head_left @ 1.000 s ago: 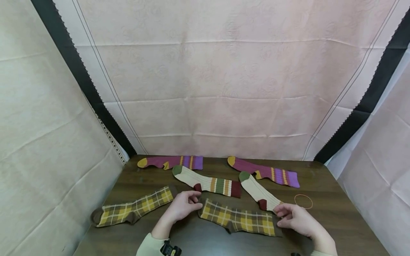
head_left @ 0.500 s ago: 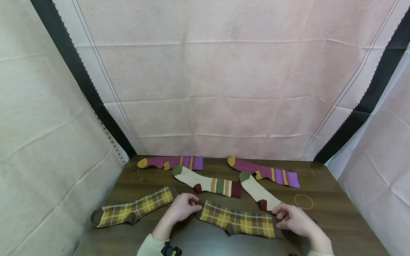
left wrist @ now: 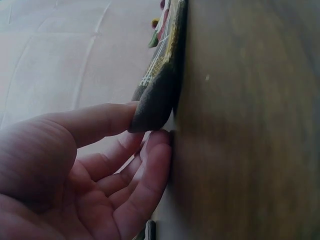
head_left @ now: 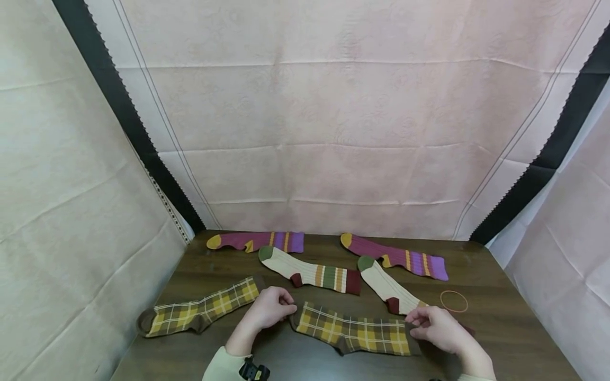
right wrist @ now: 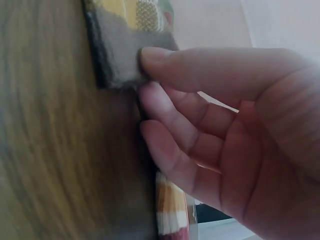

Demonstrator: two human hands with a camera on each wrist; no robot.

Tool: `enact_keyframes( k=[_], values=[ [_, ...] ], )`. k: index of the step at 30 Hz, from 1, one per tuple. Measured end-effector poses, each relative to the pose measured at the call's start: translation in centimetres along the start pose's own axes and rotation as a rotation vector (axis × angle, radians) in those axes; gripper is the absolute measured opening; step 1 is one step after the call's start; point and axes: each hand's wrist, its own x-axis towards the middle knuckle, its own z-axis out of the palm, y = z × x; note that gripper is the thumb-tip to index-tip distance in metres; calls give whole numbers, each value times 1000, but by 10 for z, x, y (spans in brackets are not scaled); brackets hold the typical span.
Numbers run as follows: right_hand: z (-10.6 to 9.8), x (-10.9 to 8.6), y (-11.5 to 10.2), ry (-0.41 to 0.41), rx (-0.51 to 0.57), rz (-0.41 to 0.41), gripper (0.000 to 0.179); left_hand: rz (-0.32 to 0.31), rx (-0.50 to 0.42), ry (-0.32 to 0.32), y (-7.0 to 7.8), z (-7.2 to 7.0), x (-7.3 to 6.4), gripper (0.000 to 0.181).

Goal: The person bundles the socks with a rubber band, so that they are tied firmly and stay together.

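Note:
A yellow-and-brown plaid sock (head_left: 352,330) lies stretched between both hands at the front of the table. My left hand (head_left: 270,308) pinches its dark toe (left wrist: 155,102), thumb on top and fingertips underneath in the left wrist view. At the other end my right hand (head_left: 440,329) pinches the dark brown cuff (right wrist: 120,55) between thumb and index finger. A matching plaid sock (head_left: 205,307) lies flat to the left, untouched. Just beyond the right fingers is a cream sock (head_left: 388,286) with a green toe, its striped end partly hidden by that hand.
Another cream sock (head_left: 310,270) with green and dark red parts lies mid-table. Two purple socks (head_left: 248,242) with yellow toes lie along the back edge. A thin rubber band (head_left: 454,301) rests at right on the wooden table (head_left: 505,328). Pale cloth walls (head_left: 333,132) enclose the table.
The held plaid sock has shifted slightly left and toward the front, both hands still pinching its ends. The view has turned a touch. The other socks lie as before.

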Motion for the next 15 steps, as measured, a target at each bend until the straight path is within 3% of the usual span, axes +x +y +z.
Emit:
enact_keyframes(
  k=[9, 15],
  values=[
    [11, 11, -16, 32, -37, -62, 10, -52, -56, -20, -8, -17, -13, 10],
    [24, 25, -28, 38, 71, -26, 14, -60, -94, -37, -16, -33, -22, 9]
  ],
)
